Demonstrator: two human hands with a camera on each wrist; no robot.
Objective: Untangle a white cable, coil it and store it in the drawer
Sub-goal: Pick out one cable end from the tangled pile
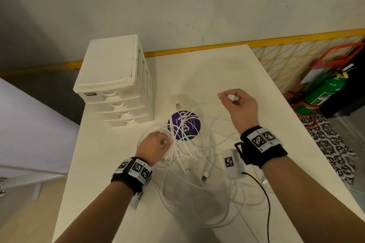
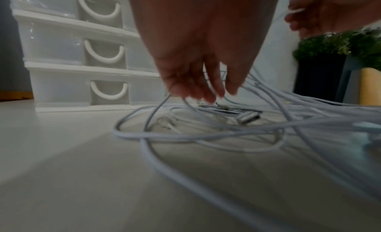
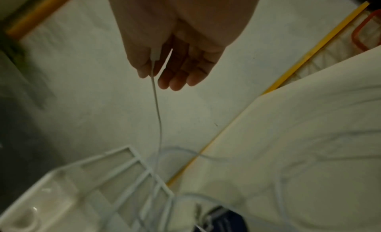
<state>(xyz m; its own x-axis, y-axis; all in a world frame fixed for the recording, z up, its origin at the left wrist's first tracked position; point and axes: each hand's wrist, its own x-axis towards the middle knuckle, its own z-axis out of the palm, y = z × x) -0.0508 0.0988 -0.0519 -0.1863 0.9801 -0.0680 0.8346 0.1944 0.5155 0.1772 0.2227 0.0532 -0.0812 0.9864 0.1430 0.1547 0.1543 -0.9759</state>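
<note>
White plastic drawers [image 1: 118,92] stand stacked at the table's [image 1: 227,69] far left corner, all closed, with a purple round sticker [image 1: 184,125] just in front and a green extinguisher [image 1: 324,92] on the floor to the right. Loose white cable [image 1: 189,156] lies tangled across the table between both wrists, crossing the sticker. Right hand [image 1: 238,104], raised above the table, pinches a white plug end [image 3: 155,55] between thumb and forefinger; left hand [image 1: 154,148] has its fingers [image 2: 198,89] curled down into the loops, touching strands.
</note>
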